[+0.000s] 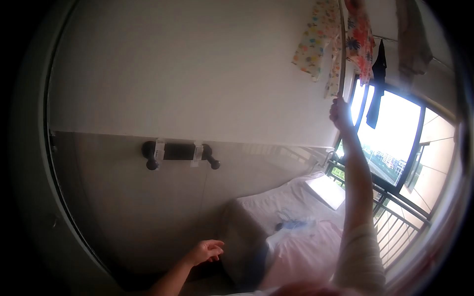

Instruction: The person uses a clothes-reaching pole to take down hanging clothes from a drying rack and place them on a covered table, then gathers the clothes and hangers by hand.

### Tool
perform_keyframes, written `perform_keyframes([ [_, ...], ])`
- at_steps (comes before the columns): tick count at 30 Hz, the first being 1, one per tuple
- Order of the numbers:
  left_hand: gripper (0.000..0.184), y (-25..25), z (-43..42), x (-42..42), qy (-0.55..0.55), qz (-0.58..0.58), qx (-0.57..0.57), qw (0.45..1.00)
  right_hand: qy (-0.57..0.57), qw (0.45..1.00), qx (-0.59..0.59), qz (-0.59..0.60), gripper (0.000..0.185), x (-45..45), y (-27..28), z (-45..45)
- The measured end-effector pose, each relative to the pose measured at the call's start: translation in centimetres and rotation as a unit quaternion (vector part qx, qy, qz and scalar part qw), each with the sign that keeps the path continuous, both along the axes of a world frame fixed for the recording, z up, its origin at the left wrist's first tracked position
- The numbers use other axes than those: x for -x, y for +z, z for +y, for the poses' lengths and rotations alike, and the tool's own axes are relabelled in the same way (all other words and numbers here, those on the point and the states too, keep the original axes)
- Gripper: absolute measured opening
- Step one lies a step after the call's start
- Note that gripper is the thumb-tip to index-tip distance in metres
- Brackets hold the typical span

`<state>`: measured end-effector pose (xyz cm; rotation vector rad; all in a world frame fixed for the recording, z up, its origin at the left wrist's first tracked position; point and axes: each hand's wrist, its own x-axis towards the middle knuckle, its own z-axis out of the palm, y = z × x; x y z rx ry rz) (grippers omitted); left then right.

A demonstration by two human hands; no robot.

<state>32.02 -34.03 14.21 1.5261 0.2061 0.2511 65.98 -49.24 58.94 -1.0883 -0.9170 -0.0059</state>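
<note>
The pole (pixel 342 54) rose from the top of my right hand (pixel 340 112), passing in front of the spotted clothes (pixel 318 42) and close by the red print top (pixel 360 42); whether it touched either I couldn't tell. Beyond these hung a black garment (pixel 377 89), against the window (pixel 387 128), and a grey garment (pixel 414 42). My raised arm (pixel 359 182) blocked part of the window and the railing (pixel 397 222) below. Lower down, a pale cover (pixel 256 207) bore a bright white sheet (pixel 326 191) and a pink cloth (pixel 308 251). A black rack (pixel 178 151) was fixed to the wall (pixel 197 74) on my left. My right fingers were wrapped tight around the pole's lower part; those of my left hand (pixel 205 251) were loosely bent, half spread, near the cover's side.
</note>
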Motion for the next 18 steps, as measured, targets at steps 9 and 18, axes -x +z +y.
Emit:
perform_keyframes([
  [9, 0.032, -1.1, 0.1, -2.2, 0.019, -0.004, 0.017, 1.0, 0.022, 1.0, 0.005, -0.002, 0.034, -2.0, -0.5, 0.8],
  [18, 0.032, -2.3, 0.6, -3.2, 0.023, 0.022, 0.033, 0.999, -0.13, 0.99, -0.011, -0.051, 0.029, -0.3, 5.3, 1.6],
])
